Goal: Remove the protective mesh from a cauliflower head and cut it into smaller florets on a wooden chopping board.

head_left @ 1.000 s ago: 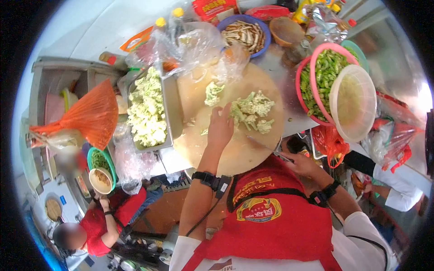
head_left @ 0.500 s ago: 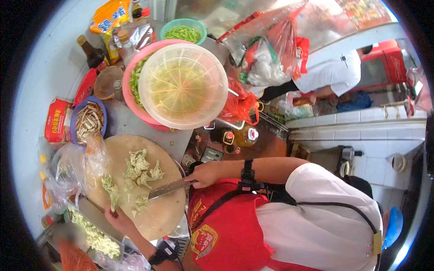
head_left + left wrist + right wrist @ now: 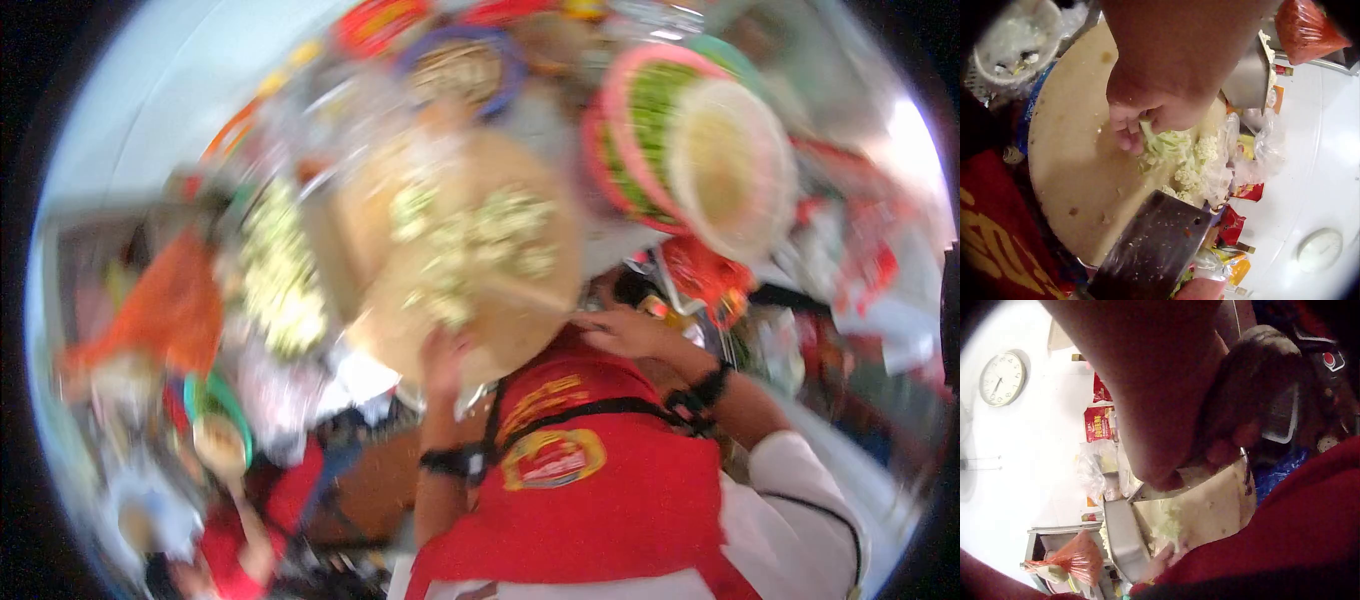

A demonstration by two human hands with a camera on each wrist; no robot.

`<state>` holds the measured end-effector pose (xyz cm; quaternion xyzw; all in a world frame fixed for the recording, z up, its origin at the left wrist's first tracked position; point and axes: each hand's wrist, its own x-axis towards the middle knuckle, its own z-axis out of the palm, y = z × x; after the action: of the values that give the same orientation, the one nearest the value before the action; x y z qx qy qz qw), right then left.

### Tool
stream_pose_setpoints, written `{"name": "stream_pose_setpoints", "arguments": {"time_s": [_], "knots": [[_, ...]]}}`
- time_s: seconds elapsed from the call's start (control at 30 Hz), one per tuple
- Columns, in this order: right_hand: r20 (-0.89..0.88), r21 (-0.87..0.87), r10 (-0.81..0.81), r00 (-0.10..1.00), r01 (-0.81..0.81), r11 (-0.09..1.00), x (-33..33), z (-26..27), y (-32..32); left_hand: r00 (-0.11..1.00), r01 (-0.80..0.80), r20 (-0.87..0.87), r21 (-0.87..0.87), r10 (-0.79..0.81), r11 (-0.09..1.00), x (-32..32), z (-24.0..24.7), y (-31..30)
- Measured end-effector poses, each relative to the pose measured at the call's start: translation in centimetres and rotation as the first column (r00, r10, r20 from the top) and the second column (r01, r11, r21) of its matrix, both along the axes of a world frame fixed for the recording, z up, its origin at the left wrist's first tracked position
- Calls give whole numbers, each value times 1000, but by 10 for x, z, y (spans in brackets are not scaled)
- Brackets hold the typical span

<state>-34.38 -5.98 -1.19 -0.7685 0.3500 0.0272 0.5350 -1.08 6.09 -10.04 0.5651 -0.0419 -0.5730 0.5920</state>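
In the blurred head view, my left hand (image 3: 443,360) is at the near edge of the round chopping board (image 3: 500,345). The left wrist view shows its fingers pinching the stem of a pale green cauliflower piece (image 3: 1169,147). My right hand (image 3: 625,332), at the board's right edge, grips a cleaver by its handle. The broad blade (image 3: 1154,244) is beside the cauliflower in the left wrist view, with a gap between it and my left fingers. More florets (image 3: 510,220) lie across the board. In the right wrist view, my right hand (image 3: 1232,419) is dark, its fingers curled.
Left of the board stands a metal tray (image 3: 330,245) heaped with cauliflower. A purple bowl (image 3: 517,75) and plastic bags are behind. At right, a white basket (image 3: 725,170) rests on a pink one (image 3: 600,150) with green vegetables. Someone in red (image 3: 235,540) is at lower left.
The head view turned right, then swung back and is now blurred. My left hand has brought its cauliflower piece from the board's left side to beside the other florets. My right hand still holds the cleaver.
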Motion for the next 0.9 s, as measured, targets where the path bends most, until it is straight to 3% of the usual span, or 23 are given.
{"name": "stream_pose_setpoints", "arguments": {"time_s": [0.03, 0.1, 0.2, 0.23, 0.33, 0.37, 0.53, 0.63, 0.77, 0.9], "knots": [[18, -15, -8, 1000, 8, 1000, 7, 35, -8, 991, 120, 63, -10, -119, 993, -5, 8, -7], [-132, 175, -48, 990, 71, 982, 23, 51, -14, 929, 119, 343, 74, -137, 990, -16, 19, -12], [-149, 311, -67, 987, 111, 944, 38, 57, -20, 773, 123, 572, 288, -274, 950, -17, 31, -15], [-124, 255, -33, 992, 64, 965, 44, 57, -18, 741, 123, 593, 341, -315, 932, -17, 44, -17], [-29, 162, -6, 1000, 11, 987, 68, 67, -11, 505, 132, 805, 283, -310, 950, -21, 53, -15], [-165, 221, 40, 986, -2, 975, 82, 85, -13, 476, 137, 822, 280, -311, 950, -20, 58, -16], [-214, 230, 26, 977, 25, 973, 91, 82, -10, 314, 204, 895, 262, -317, 943, -21, 44, -18], [-173, 198, -7, 985, 42, 979, 86, 75, -7, 447, 179, 835, 266, -319, 947, -33, 37, -20], [-128, 108, 40, 991, -26, 994, 77, 79, -4, 459, 151, 833, 270, -309, 951, -40, 34, -29], [-291, 102, 109, 950, -82, 991, 74, 83, -2, 450, 171, 823, 301, -346, 938, -42, 32, -38]]}}
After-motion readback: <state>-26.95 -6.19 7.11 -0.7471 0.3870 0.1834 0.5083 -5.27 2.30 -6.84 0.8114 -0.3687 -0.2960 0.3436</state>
